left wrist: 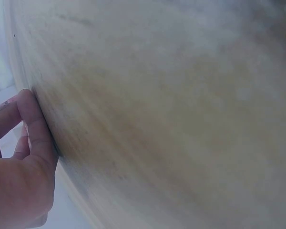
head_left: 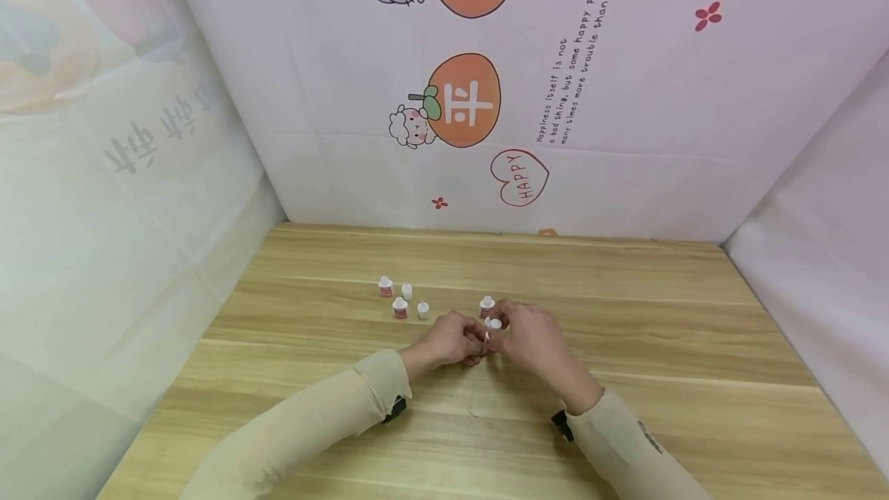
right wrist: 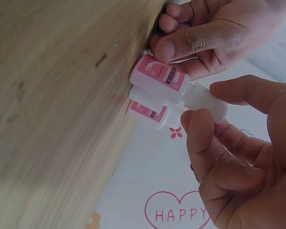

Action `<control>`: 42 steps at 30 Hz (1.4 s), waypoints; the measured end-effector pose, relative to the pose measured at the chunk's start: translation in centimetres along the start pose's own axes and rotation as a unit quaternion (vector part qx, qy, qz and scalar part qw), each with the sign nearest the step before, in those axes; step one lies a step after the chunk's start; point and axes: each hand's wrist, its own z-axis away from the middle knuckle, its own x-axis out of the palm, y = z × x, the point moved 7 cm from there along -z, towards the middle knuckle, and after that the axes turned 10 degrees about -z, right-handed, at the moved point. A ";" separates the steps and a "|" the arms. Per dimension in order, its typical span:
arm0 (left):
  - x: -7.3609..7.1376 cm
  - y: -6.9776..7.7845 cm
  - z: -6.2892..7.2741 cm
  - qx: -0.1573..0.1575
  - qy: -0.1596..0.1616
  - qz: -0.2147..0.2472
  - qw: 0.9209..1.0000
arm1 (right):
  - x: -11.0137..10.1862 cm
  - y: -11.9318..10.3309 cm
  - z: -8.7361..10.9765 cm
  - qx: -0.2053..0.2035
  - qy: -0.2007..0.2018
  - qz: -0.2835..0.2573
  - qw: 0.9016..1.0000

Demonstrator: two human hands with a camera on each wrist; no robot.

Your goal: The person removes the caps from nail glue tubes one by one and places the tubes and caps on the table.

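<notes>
Between my two hands stands a small plastic bottle (right wrist: 159, 78) with a pink label, upright on the table. My left hand (head_left: 454, 339) holds its lower body, the thumb against its side in the right wrist view. My right hand (head_left: 533, 336) pinches the bottle's white cap (right wrist: 205, 102) between thumb and fingers. Whether the cap is seated or loose, I cannot tell. Just behind, a second pink-labelled bottle (head_left: 487, 305) stands near my right fingertips; a white piece (right wrist: 145, 95) shows between the two bottles. The left wrist view shows my left hand (left wrist: 24, 162), but the bottle is hidden there.
Left of my hands, two similar pink-labelled bottles stand, one farther back (head_left: 385, 289) and one nearer (head_left: 400, 310). Beside them are two small white pieces with thin tips, a rear one (head_left: 407, 292) and a front one (head_left: 423, 312). White printed cloth (head_left: 347, 176) encloses the wooden table (head_left: 625, 307).
</notes>
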 end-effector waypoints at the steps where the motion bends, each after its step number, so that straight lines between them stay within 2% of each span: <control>1: 0.0 0.0 0.0 0.001 0.000 -0.001 1.000 | 0.0 0.0 0.0 0.000 0.001 0.000 1.000; 9: 0.0 0.0 0.0 0.006 -0.004 -0.010 1.000 | -0.1 0.0 0.0 0.008 -0.001 0.004 1.000; 16: 0.0 0.0 0.1 0.003 -0.003 -0.002 1.000 | -0.1 -0.1 0.2 -0.001 0.003 0.009 1.000; 25: 0.1 0.0 0.0 0.002 -0.003 -0.001 1.000 | 0.0 0.2 0.1 0.016 -0.005 0.015 1.000; 42: 0.0 0.1 0.2 -0.006 -0.004 0.003 1.000 | -0.2 0.0 0.1 0.006 0.002 0.020 1.000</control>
